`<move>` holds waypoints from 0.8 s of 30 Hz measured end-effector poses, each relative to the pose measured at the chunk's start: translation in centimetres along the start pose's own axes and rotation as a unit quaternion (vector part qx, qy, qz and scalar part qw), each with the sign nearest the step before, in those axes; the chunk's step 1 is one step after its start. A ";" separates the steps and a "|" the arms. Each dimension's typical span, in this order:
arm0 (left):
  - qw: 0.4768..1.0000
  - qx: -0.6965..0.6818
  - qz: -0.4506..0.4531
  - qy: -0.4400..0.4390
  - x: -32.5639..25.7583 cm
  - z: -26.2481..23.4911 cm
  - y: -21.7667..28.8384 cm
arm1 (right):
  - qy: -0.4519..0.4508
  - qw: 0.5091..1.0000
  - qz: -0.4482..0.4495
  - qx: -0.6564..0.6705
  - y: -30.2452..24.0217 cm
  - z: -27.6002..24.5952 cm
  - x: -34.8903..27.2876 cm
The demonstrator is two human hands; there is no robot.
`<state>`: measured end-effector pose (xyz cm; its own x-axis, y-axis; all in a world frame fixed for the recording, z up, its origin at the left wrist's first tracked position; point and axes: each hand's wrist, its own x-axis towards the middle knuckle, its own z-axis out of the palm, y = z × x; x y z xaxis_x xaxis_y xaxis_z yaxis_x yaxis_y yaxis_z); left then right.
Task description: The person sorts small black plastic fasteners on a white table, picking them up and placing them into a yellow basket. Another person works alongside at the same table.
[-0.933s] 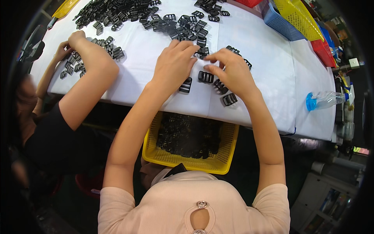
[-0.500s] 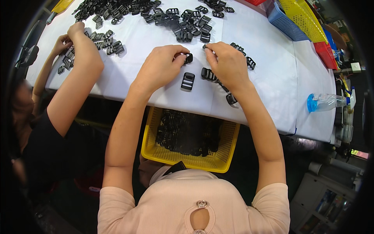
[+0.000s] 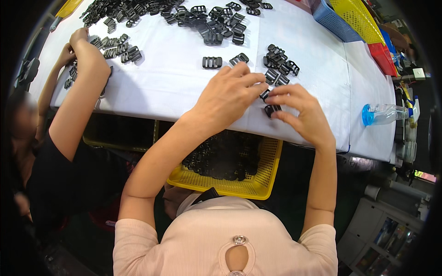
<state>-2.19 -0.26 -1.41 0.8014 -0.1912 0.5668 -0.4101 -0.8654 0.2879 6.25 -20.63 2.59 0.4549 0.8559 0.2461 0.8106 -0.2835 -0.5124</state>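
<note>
My left hand (image 3: 230, 96) reaches to the right across the white table, its fingers stretched out and apart. Their tips hover over or touch a small black slider buckle (image 3: 264, 94); its thumb side is hidden. Facing it, my right hand (image 3: 301, 112) curls its thumb and fingers about another black buckle (image 3: 272, 110) near the table's front edge. Just beyond both hands lies a loose cluster of black buckles (image 3: 276, 57). Two more, a flat one (image 3: 212, 62) and a tilted one (image 3: 239, 59), rest beyond my left hand.
A big heap of black buckles (image 3: 133, 9) covers the far side. A co-worker's arm (image 3: 87, 69) works at left beside more buckles. Below the table edge stands a yellow basket (image 3: 269, 172) of black parts. A clear bottle (image 3: 384, 115) lies at right; blue and yellow baskets (image 3: 363, 20) stand behind.
My left hand has moved right, from a buckle it pinched, to beside my right hand. My right hand has come nearer to me. The single buckle lying between my hands is gone from there.
</note>
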 end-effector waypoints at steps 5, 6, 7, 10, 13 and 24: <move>0.997 0.022 0.037 -0.064 1.0 1.7 0.5 | 0.069 0.995 0.069 -0.005 0.5 1.6 -3.2; 0.998 -0.013 0.005 -0.068 1.0 1.7 0.6 | 0.080 0.987 0.131 0.053 0.1 1.6 -3.4; 0.996 -0.048 -0.028 -0.073 0.8 1.6 1.0 | 0.089 0.971 0.192 0.112 -0.2 1.3 -3.5; 0.981 -0.120 -0.120 -0.097 0.2 0.8 2.1 | 0.032 0.961 0.242 0.128 1.1 -0.1 -3.4; 0.981 -0.076 -0.141 -0.110 0.7 0.2 2.3 | 0.047 0.977 0.205 0.015 1.9 -0.3 -2.8; 0.995 0.053 -0.084 -0.012 3.9 3.5 1.8 | 0.085 0.992 0.090 0.010 5.1 -0.3 -1.2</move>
<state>1.71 -4.23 -1.38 0.8657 -0.0495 0.4982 -0.2216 -0.9301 0.2928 9.97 -23.25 -0.11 0.6480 0.7068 0.2837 0.7043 -0.4143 -0.5764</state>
